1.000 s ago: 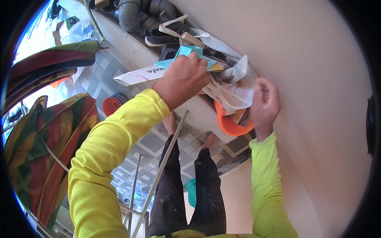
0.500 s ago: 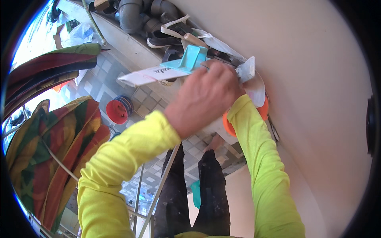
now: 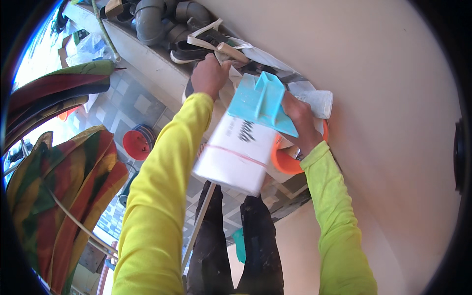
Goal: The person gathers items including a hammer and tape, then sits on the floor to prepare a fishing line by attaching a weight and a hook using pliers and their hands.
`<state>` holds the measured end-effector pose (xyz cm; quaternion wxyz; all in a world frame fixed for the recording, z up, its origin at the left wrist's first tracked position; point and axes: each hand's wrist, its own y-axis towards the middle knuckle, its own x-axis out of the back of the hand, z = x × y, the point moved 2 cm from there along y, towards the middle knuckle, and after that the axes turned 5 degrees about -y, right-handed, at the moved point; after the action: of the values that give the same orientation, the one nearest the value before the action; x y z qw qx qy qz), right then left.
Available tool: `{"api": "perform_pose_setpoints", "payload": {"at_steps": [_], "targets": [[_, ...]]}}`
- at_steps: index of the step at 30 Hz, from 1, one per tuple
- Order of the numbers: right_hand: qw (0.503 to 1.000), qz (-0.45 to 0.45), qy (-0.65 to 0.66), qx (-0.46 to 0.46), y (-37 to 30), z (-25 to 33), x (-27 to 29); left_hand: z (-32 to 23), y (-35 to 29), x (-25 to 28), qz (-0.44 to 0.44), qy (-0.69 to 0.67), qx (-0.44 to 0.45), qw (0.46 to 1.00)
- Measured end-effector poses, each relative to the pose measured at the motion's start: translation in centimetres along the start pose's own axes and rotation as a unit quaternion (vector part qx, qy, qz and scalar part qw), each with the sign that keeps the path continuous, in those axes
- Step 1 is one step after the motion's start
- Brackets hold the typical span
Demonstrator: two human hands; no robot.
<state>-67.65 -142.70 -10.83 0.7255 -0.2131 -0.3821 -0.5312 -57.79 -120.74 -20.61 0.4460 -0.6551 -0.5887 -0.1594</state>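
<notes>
My right hand is closed on a turquoise plastic piece with raised ribs, gripping it by its right side. Against its lower side sits a white box-like packet with handwriting and a pink band around it; how the two are joined is hidden. Farther up and left, my left hand is at the edge of the cluttered ledge, fingers curled. What it holds, if anything, is hidden. Just beyond it are a wooden handle and a dark shoe with a pale sole.
Grey pipe elbows lie on the ledge. A whitish translucent block is beside my right hand, above an orange bucket. A red-lined bucket stands on the tiled floor. Colourful cloth hangs left; a plain wall rises right.
My hands, close together before, are now apart. The left has moved up and left to the ledge. The turquoise piece and packet have swung so the packet points down toward me.
</notes>
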Motion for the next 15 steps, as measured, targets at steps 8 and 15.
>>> {"api": "perform_pose_setpoints", "payload": {"at_steps": [8,15], "targets": [[0.998,0.025,0.051,-0.016,-3.8,-1.9,1.3,-1.0,0.9,-3.5,0.005,0.032,0.1,0.994],[0.966,0.072,0.191,-0.158,-6.6,-3.8,1.9,-0.5,-5.4,-0.2,-0.074,-0.182,-0.043,0.98]]}}
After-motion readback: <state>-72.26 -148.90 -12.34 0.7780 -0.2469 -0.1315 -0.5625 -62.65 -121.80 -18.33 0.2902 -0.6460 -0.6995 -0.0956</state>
